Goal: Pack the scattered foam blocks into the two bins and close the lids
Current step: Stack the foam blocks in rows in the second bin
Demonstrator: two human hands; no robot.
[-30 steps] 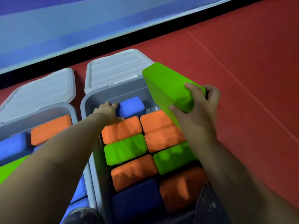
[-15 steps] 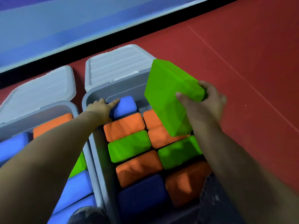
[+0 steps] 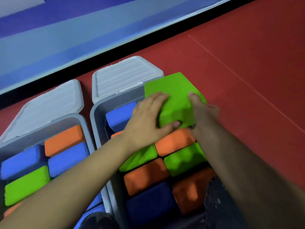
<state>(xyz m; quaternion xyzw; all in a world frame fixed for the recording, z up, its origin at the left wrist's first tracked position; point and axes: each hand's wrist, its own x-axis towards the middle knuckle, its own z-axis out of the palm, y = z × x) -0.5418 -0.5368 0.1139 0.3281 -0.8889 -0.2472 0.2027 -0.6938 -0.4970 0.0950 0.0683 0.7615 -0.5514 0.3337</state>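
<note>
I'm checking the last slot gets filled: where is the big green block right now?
In the head view, the big green block sits tilted at the right bin's far right corner, held by both hands, beside the blue block.

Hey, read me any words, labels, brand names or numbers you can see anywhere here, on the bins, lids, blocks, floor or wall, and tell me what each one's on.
None: no readable text on the foam blocks, the two bins, their lids, the red floor or the blue wall.
</note>
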